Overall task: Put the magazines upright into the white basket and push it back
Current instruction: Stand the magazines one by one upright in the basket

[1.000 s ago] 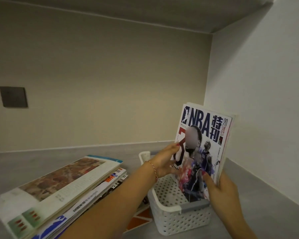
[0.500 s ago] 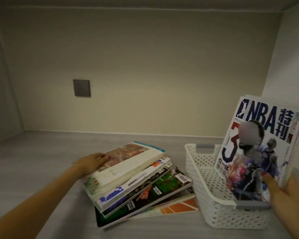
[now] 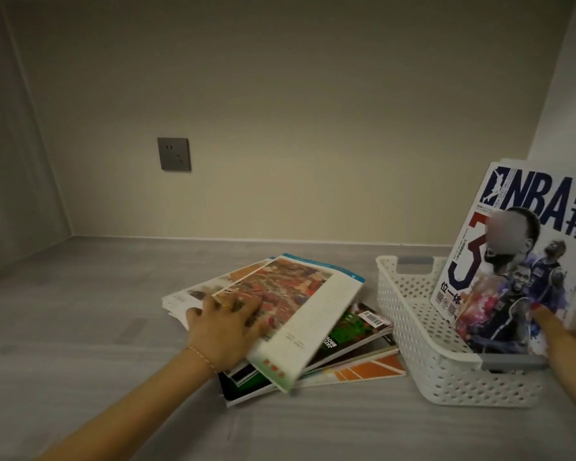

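A white perforated basket (image 3: pixel 446 377) stands on the grey shelf at the right. Inside it an NBA magazine (image 3: pixel 512 261) stands upright, leaning a little. My right hand (image 3: pixel 572 354) grips its lower right edge, thumb on the cover. Left of the basket lies a fanned stack of magazines (image 3: pixel 353 331). The top magazine (image 3: pixel 300 294) has a reddish picture on a white cover and sits tilted. My left hand (image 3: pixel 220 331) holds its left edge, fingers spread on the cover and thumb hidden beneath.
The shelf floor (image 3: pixel 97 327) stretches left and back to a beige rear wall with a grey socket (image 3: pixel 174 154). A side wall rises close to the right of the basket.
My left hand left the NBA magazine, crossed to the stack and now holds the top magazine, which has shifted and tilted. My right hand still holds the NBA magazine in the basket.
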